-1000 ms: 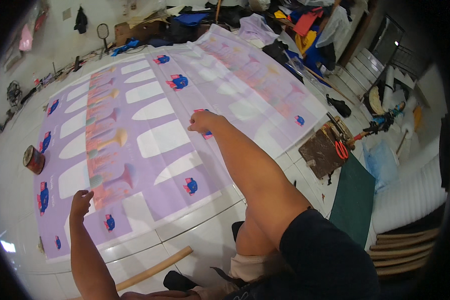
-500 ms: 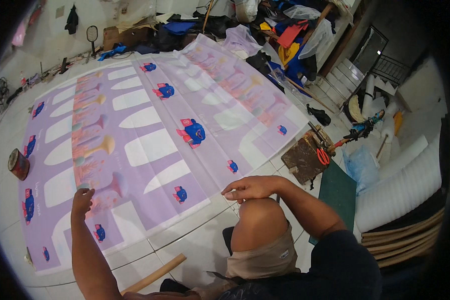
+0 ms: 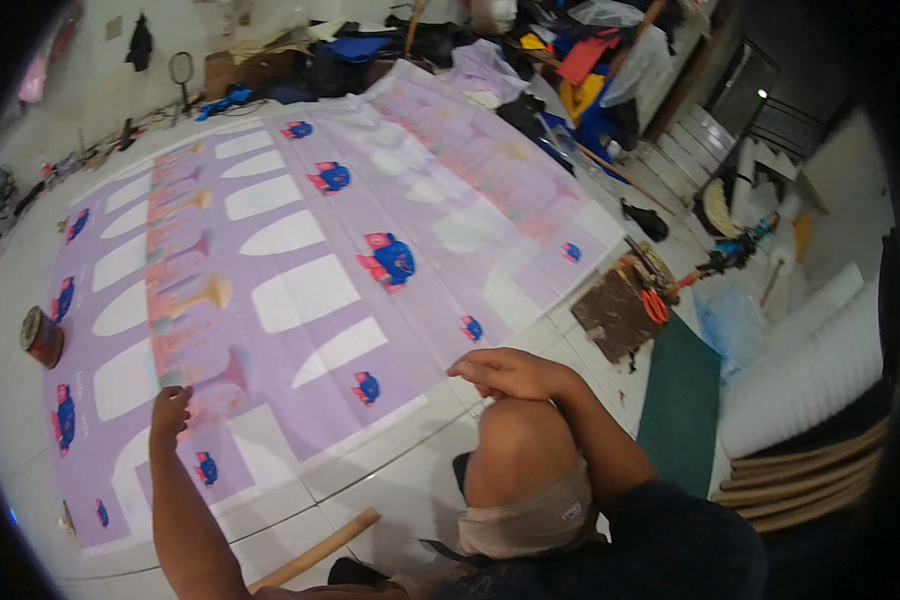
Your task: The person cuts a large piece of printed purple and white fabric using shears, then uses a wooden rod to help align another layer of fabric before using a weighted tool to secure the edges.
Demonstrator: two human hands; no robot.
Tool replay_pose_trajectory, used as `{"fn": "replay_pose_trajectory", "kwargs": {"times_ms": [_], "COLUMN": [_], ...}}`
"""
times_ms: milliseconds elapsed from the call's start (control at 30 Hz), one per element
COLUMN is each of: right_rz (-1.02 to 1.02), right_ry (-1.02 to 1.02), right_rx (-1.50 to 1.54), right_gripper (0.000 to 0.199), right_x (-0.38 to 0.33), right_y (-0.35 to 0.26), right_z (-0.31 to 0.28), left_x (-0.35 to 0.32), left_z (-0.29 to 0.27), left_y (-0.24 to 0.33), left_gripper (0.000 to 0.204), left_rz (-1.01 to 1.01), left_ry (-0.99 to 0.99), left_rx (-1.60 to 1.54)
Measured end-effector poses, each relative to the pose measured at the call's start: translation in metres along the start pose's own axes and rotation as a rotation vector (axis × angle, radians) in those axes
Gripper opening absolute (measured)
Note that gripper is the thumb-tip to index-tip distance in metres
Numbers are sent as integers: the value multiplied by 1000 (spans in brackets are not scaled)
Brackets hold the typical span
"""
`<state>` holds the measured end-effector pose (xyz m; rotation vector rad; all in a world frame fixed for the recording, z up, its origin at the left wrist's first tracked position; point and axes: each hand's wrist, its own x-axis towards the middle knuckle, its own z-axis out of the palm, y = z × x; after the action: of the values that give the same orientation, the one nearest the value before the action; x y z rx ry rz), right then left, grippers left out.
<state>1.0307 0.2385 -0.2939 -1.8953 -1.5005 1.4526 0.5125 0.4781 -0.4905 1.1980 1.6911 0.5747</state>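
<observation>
A large purple printed sheet (image 3: 320,420) lies spread on the tiled floor, with white arch shapes, coral pictures and blue-and-pink cartoon figures on it. Its far right part looks paler, like a layer folded over. My left hand (image 3: 171,412) is over the near left part of the sheet, beside the coral print. Its fingers are curled together; whether anything small is between them cannot be made out. My right hand (image 3: 510,374) rests on my raised knee, fingers stretched out toward the sheet's near edge and holding nothing.
A rusty can (image 3: 42,337) stands on the sheet's left edge. A cardboard tube (image 3: 320,548) lies near my feet. To the right are a worn brown block (image 3: 610,312), orange-handled scissors (image 3: 654,306), a green board (image 3: 678,405) and white foam rolls (image 3: 805,370). Cloth and plastic scraps are heaped behind.
The view has shifted slightly, so the scene sits a little further right. Both hands keep nearly the same places, the left over the sheet and the right on my knee.
</observation>
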Motion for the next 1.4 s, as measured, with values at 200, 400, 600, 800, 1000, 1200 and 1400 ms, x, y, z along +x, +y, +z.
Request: {"fn": "replay_pose_trajectory", "kwargs": {"times_ms": [200,400,600,800,1000,1200,1400], "right_rz": [-204,-97,-88,-97,-97,-73,-95], "right_ry": [192,172,24,128,278,273,72], "right_rx": [-163,-173,49,-67,-237,-222,139], "right_gripper": [42,35,43,39,37,42,44], "right_x": [-16,-19,-10,-24,-30,-27,-21], "right_y": [-23,-12,-3,-12,-18,-15,4], "right_z": [5,-3,-2,-3,2,-1,-5], "left_x": [-2,-7,1,20,8,8,-9], "left_z": [2,20,12,7,11,8,10], "left_y": [0,19,4,-9,2,-2,12], "left_gripper": [50,48,52,52,51,46,51], "left_rz": [23,37,7,102,77,-16,-6], "left_ry": [21,42,-3,56,54,-15,8], "left_rx": [41,86,101,249,210,100,122]}}
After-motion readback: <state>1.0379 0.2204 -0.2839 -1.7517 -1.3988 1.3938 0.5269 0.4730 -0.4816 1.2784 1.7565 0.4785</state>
